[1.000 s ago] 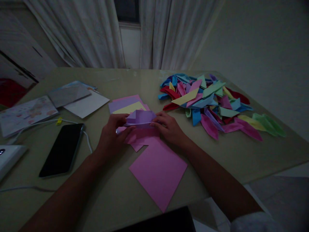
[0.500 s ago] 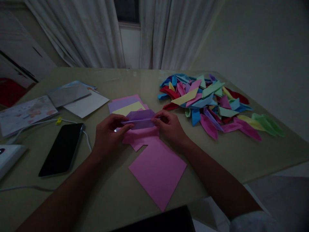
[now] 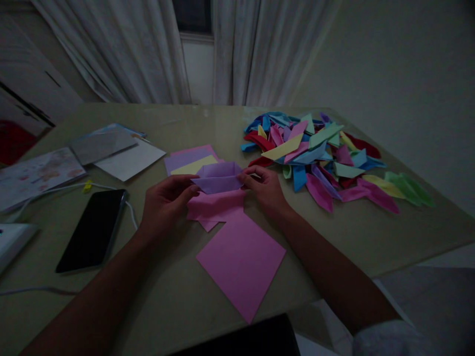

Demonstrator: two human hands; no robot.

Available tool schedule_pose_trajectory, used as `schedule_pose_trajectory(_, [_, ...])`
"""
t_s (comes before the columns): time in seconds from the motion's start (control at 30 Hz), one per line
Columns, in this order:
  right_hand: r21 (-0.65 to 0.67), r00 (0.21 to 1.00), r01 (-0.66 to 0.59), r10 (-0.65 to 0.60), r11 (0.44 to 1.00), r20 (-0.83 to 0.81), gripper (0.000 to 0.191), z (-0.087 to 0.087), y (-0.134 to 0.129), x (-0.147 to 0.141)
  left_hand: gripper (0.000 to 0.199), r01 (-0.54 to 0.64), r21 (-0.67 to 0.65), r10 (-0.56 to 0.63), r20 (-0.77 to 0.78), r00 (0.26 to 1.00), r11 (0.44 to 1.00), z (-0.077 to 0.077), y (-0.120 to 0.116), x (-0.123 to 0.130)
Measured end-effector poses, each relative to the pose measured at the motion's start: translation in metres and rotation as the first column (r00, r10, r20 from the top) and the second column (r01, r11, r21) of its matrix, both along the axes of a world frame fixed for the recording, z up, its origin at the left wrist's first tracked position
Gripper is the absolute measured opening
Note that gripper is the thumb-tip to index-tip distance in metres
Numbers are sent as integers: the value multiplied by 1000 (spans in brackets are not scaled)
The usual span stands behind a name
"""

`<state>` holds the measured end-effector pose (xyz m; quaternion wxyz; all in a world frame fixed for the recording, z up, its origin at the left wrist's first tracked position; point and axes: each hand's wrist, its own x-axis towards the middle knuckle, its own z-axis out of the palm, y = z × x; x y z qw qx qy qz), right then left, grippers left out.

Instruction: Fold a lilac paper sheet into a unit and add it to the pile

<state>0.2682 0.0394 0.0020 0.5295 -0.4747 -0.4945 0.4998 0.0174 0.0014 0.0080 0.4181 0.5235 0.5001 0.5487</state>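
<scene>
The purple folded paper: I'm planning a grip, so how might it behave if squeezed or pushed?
The purple folded paper looks thin, so it is probably very light. Its creases likely stiffen it lengthwise between the left hand and right hand, but the raised walls could crumple if squeezed.

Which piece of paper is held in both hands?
The folded purple piece, held at its ends by the left hand and right hand; the pink square nearest the camera lies flat, unheld.
</scene>
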Motion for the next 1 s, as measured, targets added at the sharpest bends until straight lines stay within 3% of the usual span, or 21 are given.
schedule_pose_trajectory(0.3, [4,999,-48,48,999,9,30,-2,-1,1,30,-43,16,44,-14,999,999,1,1,2])
schedule_pose_trajectory(0.63, [180,991,0,-24,984,134,21,-7,1,2,33,118,-13,-118,36,992,993,-7,0,-6])
schedule_pose_trajectory(0.8, [180,994,-44,25,983,106,23,-7,1,2,24,51,-38,-56,-161,985,998,-5,1,-2])
schedule_pose_trajectory(1.0, [25,994,-95,93,995,58,27,-4,0,4,20,-16,7,17,-270,963,1000,-1,4,-3])
